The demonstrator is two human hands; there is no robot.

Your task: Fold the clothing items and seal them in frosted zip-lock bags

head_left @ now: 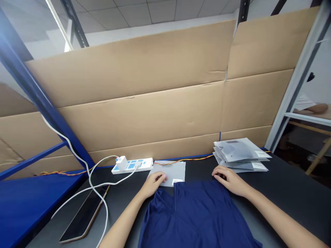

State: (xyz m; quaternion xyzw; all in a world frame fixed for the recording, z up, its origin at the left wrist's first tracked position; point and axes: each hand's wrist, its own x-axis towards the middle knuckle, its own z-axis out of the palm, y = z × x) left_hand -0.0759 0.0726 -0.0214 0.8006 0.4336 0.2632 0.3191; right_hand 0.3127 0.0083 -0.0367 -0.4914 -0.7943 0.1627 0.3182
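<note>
A navy blue garment [191, 213] lies spread on the black table in front of me, its top edge facing away and a few folds on its left side. My left hand [153, 183] is at the garment's upper left, over the edge of a flat grey translucent plastic bag [172, 170] with a white label. Its fingers are curled in, and the fingertips are partly hidden. At the garment's upper right corner is my right hand [231, 179], fingers bent and close together. Whether cloth is between those fingers is hidden.
Several translucent bags [236, 151] are stacked at the back right. Behind my left hand sits a white power strip [147, 164] with a plug and white cables [90, 175]. A phone or tablet [84, 215] lies at left. A cardboard wall [155, 120] closes off the back.
</note>
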